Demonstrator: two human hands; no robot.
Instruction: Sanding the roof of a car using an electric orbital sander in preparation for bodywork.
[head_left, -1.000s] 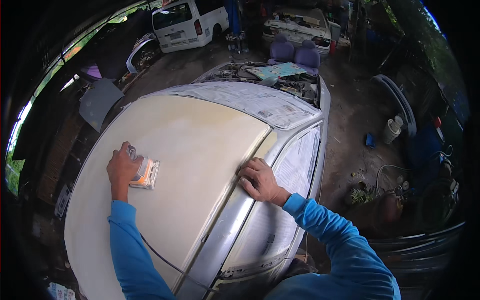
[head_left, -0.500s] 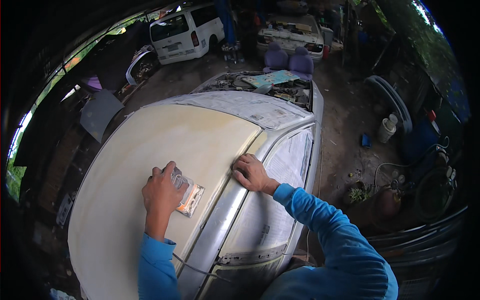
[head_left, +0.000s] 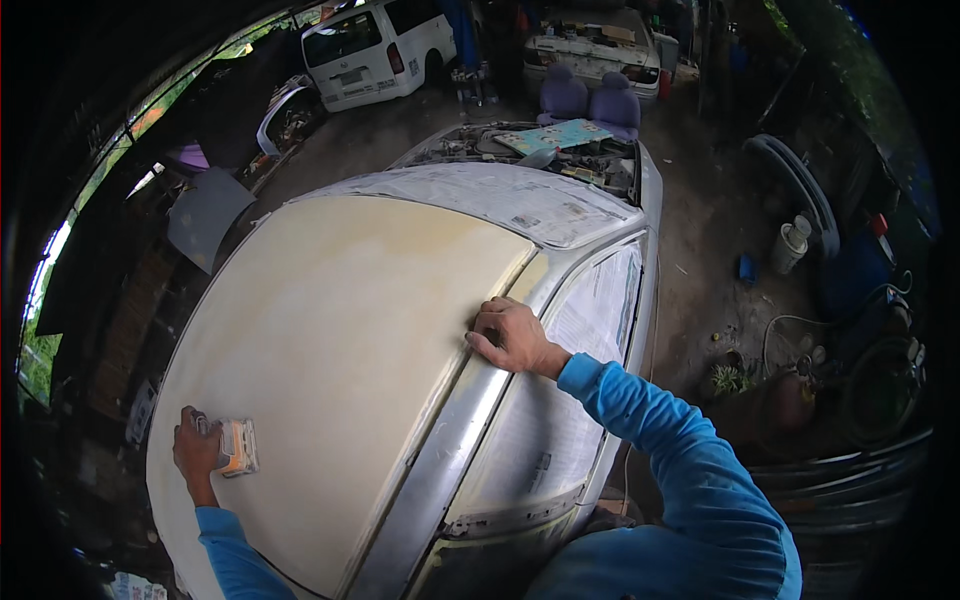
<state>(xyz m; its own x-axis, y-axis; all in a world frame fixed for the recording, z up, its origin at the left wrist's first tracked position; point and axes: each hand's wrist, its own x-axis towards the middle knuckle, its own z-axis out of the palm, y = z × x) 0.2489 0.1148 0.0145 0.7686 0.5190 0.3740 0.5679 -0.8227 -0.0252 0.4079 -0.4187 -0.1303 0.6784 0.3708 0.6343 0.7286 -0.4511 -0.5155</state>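
A car roof point(head_left: 350, 290) coated in cream filler or primer spreads below me. My left hand point(head_left: 197, 450) is closed round an orange and grey power sander point(head_left: 238, 447), whose base lies flat on the roof close to its left edge. A dark cord runs from beneath my left sleeve over the roof. My right hand point(head_left: 512, 335) has its fingers curled over the roof's right edge, beside the bare silver side rail point(head_left: 445, 440). Its fingertips are partly hidden.
Paper covers the windshield point(head_left: 480, 200) and side windows point(head_left: 595, 300). A patterned board point(head_left: 560, 137) lies over the open engine bay. Purple seats point(head_left: 612, 105), a white van point(head_left: 375, 55) and another car point(head_left: 590, 50) stand beyond. Buckets point(head_left: 790, 245) and a hose point(head_left: 790, 320) are at right.
My left hand has slid the sander left and nearer to me, from close to the side rail to the roof's left part. My right hand stays at the roof edge; the view has shifted slightly.
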